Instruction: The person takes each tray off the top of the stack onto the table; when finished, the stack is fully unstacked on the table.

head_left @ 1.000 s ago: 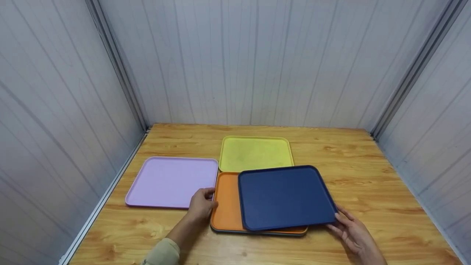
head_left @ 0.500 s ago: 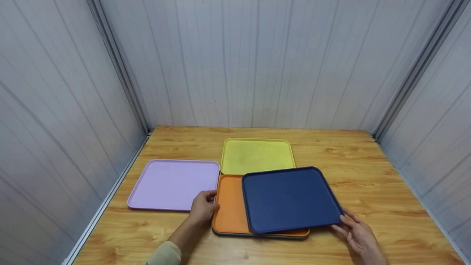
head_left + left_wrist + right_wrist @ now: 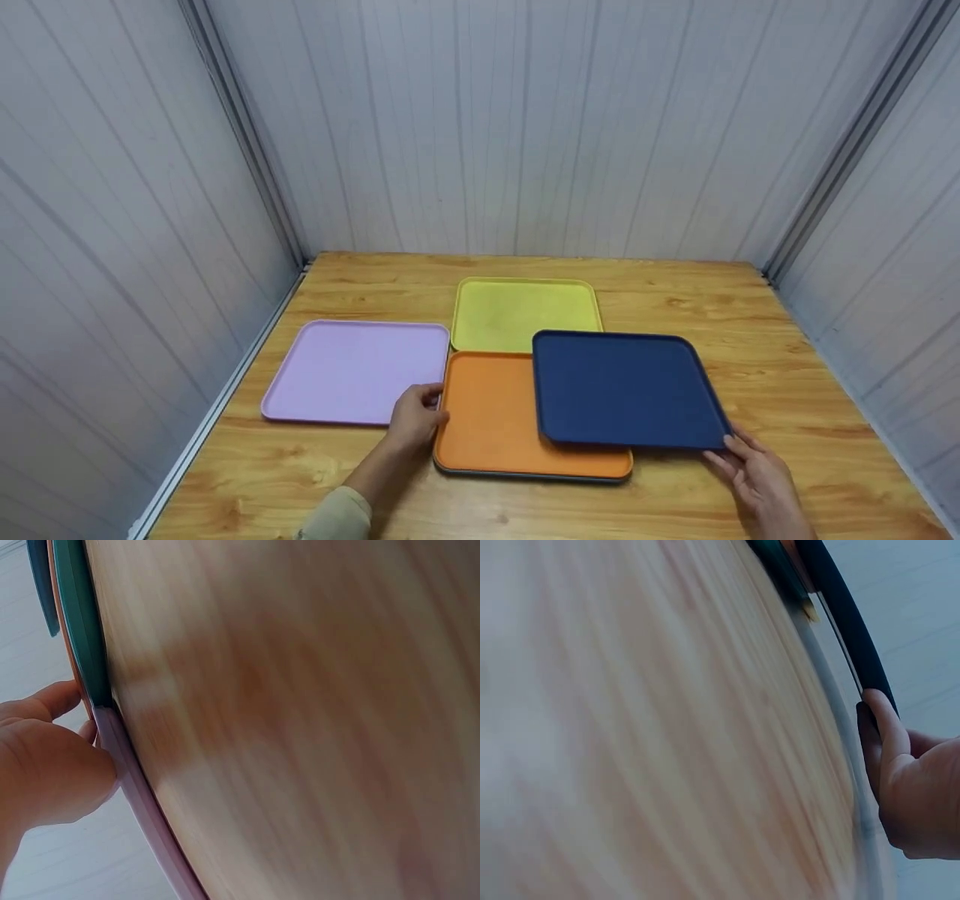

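Observation:
My right hand [image 3: 765, 480] grips the navy blue tray [image 3: 630, 390] at its near right corner, thumb on the rim and fingers beneath. In the right wrist view the blue tray [image 3: 847, 615] is raised above the wooden table at that end. It overlaps the right part of the orange tray [image 3: 491, 416]. My left hand [image 3: 415, 416] holds the orange tray's left edge, thumb on the rim. A green tray [image 3: 81, 622] lies under the orange one, as the left wrist view shows; only its edge is visible. The purple tray [image 3: 356, 371] lies under my left fingers' side.
A yellow tray [image 3: 525, 311] lies flat behind the orange one, its near right corner hidden by the blue tray. The wooden table [image 3: 780, 360] is bounded by pale panel walls [image 3: 487, 127] at the back and both sides.
My right hand has drawn the blue tray to the right and turned it straighter, so more of the orange tray shows. The left hand stays at the orange tray's left edge.

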### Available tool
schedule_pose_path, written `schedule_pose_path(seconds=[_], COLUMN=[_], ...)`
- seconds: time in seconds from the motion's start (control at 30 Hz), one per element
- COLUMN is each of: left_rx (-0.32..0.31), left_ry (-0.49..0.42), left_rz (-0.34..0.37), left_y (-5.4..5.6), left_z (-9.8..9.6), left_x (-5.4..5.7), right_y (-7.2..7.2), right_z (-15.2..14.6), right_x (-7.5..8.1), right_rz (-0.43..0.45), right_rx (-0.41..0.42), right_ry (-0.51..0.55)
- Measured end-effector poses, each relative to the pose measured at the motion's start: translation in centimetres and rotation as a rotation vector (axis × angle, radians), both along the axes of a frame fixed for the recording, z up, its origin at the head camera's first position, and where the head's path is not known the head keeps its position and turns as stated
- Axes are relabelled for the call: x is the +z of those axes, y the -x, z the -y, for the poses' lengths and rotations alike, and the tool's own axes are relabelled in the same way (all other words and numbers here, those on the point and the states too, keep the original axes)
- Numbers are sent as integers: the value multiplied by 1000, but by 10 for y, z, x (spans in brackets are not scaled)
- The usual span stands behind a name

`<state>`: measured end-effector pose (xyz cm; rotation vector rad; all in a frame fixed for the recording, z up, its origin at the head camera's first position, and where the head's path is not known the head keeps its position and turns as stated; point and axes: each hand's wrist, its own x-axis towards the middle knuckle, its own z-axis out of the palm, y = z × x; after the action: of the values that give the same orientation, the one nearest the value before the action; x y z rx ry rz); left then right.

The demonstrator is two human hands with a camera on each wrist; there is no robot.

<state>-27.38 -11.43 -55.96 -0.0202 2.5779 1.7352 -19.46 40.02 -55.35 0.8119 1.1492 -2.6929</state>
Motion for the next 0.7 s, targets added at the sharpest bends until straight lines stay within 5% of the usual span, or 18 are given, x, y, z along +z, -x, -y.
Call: schedule_pose_path(seconds=[0.27,0.7], left_rx=[-37,-5], left_ry=[-32,-5], left_rz=[-16,-17], left_y=[-2,0], left_z=[0,0], left_x=[2,1], right_y=[5,19], right_z=[-20,-43], right_x=[-2,0], right_rz=[36,112], right_rx=[-29,-104], right_ry=[-3,131])
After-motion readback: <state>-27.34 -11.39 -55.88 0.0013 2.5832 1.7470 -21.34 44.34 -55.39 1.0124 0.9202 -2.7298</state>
